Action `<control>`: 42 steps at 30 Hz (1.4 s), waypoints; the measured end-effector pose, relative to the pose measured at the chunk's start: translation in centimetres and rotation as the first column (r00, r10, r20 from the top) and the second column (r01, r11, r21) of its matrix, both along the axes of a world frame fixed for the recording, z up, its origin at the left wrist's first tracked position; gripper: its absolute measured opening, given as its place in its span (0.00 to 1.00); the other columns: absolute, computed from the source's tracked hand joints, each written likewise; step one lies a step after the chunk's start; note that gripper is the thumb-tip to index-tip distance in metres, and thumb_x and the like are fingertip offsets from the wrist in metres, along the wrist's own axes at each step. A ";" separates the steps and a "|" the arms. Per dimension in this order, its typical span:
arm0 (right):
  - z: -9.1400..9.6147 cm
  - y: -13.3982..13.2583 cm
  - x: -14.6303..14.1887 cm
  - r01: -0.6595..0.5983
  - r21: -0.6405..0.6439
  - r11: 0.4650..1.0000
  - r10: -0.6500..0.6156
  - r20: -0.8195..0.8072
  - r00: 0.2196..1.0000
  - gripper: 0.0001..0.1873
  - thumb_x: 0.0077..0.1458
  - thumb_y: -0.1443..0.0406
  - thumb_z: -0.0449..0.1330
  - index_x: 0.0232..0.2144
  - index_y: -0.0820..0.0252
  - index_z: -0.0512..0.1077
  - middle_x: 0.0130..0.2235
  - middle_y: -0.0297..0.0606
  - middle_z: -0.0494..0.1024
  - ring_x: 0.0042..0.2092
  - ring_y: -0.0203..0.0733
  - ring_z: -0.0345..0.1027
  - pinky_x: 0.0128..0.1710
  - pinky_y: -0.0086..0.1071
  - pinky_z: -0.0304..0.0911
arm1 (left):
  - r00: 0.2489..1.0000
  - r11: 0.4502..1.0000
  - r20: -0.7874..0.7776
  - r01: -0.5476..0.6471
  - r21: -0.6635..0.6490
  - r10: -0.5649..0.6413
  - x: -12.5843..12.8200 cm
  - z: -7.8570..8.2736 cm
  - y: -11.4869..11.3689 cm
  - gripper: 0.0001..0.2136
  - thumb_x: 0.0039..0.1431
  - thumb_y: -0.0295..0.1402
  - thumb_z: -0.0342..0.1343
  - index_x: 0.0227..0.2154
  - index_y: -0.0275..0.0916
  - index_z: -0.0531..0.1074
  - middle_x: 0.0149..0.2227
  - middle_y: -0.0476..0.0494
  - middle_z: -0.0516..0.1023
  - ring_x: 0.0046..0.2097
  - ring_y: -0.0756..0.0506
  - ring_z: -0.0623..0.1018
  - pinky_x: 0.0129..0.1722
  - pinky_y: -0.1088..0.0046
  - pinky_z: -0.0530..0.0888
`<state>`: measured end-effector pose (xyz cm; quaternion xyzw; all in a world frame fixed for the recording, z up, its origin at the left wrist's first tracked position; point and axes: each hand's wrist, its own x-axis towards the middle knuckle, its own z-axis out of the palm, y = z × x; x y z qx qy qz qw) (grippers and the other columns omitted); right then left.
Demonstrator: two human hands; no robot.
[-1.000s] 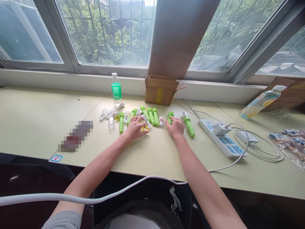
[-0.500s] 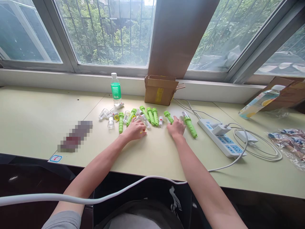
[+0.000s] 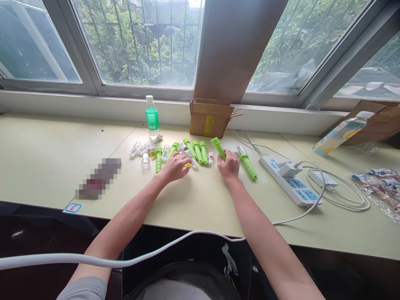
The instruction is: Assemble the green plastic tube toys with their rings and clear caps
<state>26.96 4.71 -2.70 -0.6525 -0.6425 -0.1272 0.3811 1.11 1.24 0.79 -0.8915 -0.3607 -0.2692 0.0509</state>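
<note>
Swung toward eleven o'clock, a green tube [image 3: 217,146] is clamped in the right hand [image 3: 228,165]. At its nine o'clock, the left hand [image 3: 174,167] adjoins a yellow ring [image 3: 187,165], grip unclear.

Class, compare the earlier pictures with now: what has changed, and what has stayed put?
The green tube in the right hand has moved, its head going left and farther away. The left hand shifted slightly left. The green-labelled bottle, cardboard box and power strip stayed put.
</note>
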 end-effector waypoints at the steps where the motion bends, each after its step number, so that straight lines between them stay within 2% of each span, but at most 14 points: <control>1: 0.1 0.0 -0.2 -0.035 0.004 0.999 0.035 0.002 0.999 0.18 0.55 0.61 0.50 0.45 0.63 0.67 0.39 0.48 0.75 0.42 0.51 0.65 0.41 0.40 0.56 | 1.000 1.000 0.025 -0.007 0.014 0.006 -0.1 0.0 0.2 0.06 0.58 0.30 0.49 0.37 0.40 0.70 0.36 0.45 0.75 0.37 0.46 0.75 0.53 0.61 0.65; 5: 0.5 -0.6 -1.0 -0.136 -0.027 0.990 0.136 0.012 0.991 0.18 0.56 0.59 0.49 0.45 0.63 0.66 0.37 0.47 0.75 0.39 0.50 0.65 0.39 0.39 0.57 | 0.993 0.998 0.108 -0.052 0.046 0.047 -0.5 -0.1 0.8 0.07 0.58 0.30 0.50 0.38 0.40 0.70 0.37 0.45 0.75 0.37 0.47 0.75 0.46 0.65 0.69; 15: 2.3 -3.2 -3.5 -0.157 -0.168 0.973 0.168 0.052 0.984 0.17 0.56 0.62 0.49 0.47 0.60 0.65 0.38 0.44 0.75 0.37 0.47 0.67 0.32 0.32 0.55 | 0.959 0.990 0.252 -0.141 0.030 0.129 -0.8 0.0 1.1 0.09 0.60 0.28 0.48 0.41 0.40 0.69 0.34 0.45 0.74 0.35 0.48 0.74 0.37 0.72 0.70; 20: 2.3 -3.6 -4.1 -0.218 -0.210 0.953 0.241 0.094 0.966 0.17 0.55 0.63 0.49 0.47 0.59 0.65 0.37 0.41 0.77 0.30 0.43 0.67 0.29 0.30 0.52 | 0.945 0.982 0.285 -0.182 0.053 0.160 -0.9 0.0 1.0 0.10 0.60 0.32 0.48 0.44 0.40 0.67 0.36 0.44 0.72 0.38 0.47 0.74 0.36 0.72 0.70; 27: 2.1 -3.9 -4.6 -0.258 -0.224 0.940 0.290 0.121 0.949 0.17 0.54 0.64 0.51 0.47 0.58 0.66 0.39 0.39 0.77 0.30 0.42 0.67 0.29 0.30 0.54 | 0.914 0.965 0.345 -0.252 0.070 0.214 -0.9 0.0 1.0 0.11 0.59 0.32 0.49 0.44 0.39 0.68 0.39 0.41 0.70 0.41 0.45 0.73 0.39 0.69 0.71; 37: 2.5 -4.4 -5.3 -0.331 -0.259 0.907 0.374 0.138 0.917 0.18 0.53 0.65 0.51 0.46 0.57 0.68 0.41 0.40 0.77 0.36 0.44 0.69 0.32 0.31 0.57 | 0.832 0.963 0.494 -0.263 -0.051 0.253 -1.2 -0.7 1.7 0.06 0.57 0.35 0.53 0.36 0.40 0.69 0.37 0.44 0.72 0.35 0.48 0.74 0.34 0.72 0.72; 42: 2.4 -4.5 -5.5 -0.335 -0.283 0.899 0.389 0.162 0.907 0.17 0.53 0.65 0.52 0.46 0.56 0.68 0.43 0.40 0.77 0.38 0.43 0.70 0.33 0.30 0.58 | 0.781 0.961 0.562 -0.242 -0.133 0.274 -1.0 -1.1 2.1 0.04 0.56 0.32 0.54 0.33 0.39 0.69 0.31 0.47 0.74 0.30 0.50 0.74 0.31 0.72 0.72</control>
